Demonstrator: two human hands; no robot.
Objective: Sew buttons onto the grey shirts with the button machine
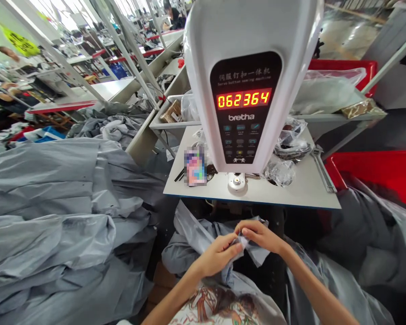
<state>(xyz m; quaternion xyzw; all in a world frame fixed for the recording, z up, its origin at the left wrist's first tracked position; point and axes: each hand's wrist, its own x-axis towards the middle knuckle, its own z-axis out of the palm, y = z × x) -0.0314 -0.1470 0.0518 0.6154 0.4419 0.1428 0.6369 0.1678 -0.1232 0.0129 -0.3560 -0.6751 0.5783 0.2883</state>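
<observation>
On the far left lies a big pile of gray-blue garments (54, 216), soft and heaped in folds. Past it, on the white machine table (301, 194), sits a small card (195, 166), too blurred to read.

Low in the middle, the left hand (218, 255) is closed on a bit of gray-blue cloth (246, 246), with the fingers curled and the thumb on top. The right hand (260, 237) is closed on the same cloth too, pinching it with the thumb and fingertips. The two hands nearly touch. The cloth sits just below the front edge of the table, over the person's lap, and more of it hangs down loose from the hands.

This cloth looks thin, light and very soft. It will flop and fold, and it may slip out of a loose pinch. The best place to hold it looks like a small fold or edge, with a thumb and finger on each side.

Above the hands stands a white bretha button sewing machine (246, 108) with red numbers glowing on it. To the right are clear plastic bags (280, 172) and a metal wrench (321, 169) on the table, then a red bin (375, 169).
</observation>
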